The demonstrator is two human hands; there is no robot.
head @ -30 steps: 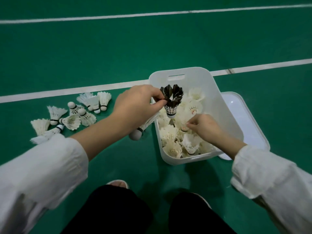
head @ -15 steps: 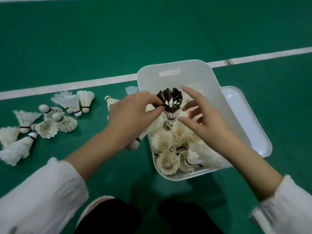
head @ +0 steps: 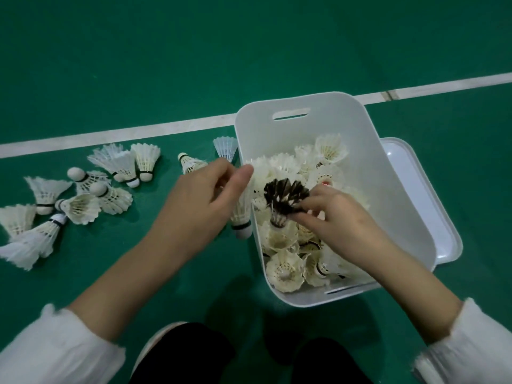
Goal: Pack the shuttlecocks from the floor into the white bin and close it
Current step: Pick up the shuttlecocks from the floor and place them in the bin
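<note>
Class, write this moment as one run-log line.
right hand: pinches black shuttlecock in bin | left hand: holds white shuttlecock | lid: off | floor shuttlecocks: unpacked

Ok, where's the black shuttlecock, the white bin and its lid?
black shuttlecock (head: 285, 192): head view, on its dark feathers.
white bin (head: 318, 134): head view, on the far inner wall.
lid (head: 415, 187): head view, on its flat face, right of the bin.
</note>
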